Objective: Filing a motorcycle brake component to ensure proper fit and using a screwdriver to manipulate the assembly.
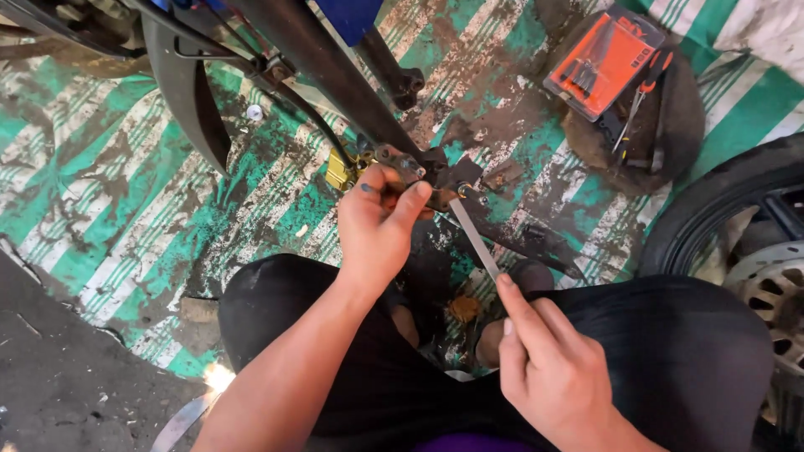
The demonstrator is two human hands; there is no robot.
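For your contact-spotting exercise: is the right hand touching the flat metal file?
Touching. The head view shows the right hand pinching the file's near end between its fingertips.

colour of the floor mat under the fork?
Green and white stripes, heavily stained, on the floor mat; head view.

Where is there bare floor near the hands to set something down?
The striped mat lies bare left of the left hand, below the black fender. Around the gold caliper it is crowded; the tool pile and wheel fill the right.
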